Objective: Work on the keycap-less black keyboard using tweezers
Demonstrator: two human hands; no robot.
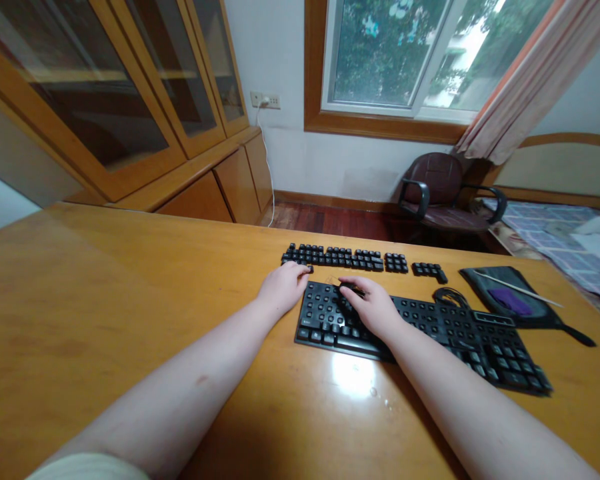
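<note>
A black keyboard [430, 330] with many keycaps taken off lies on the wooden table [105, 300]. Behind it, several loose black keycaps [345, 258] are laid out in rows, with a smaller group [429, 269] to their right. My left hand [283, 287] rests at the left end of those rows, fingers curled around a keycap at the table surface. My right hand [373, 308] lies over the upper left part of the keyboard, its fingers pinched on a small dark keycap-like object [351, 287].
A coiled black cable [447, 297] lies behind the keyboard. To the right sits a black pouch [510, 293] with a purple cloth, a thin stick and a dark tool. Beyond the table stand a wooden cabinet [130, 120], a brown armchair [440, 193] and a bed.
</note>
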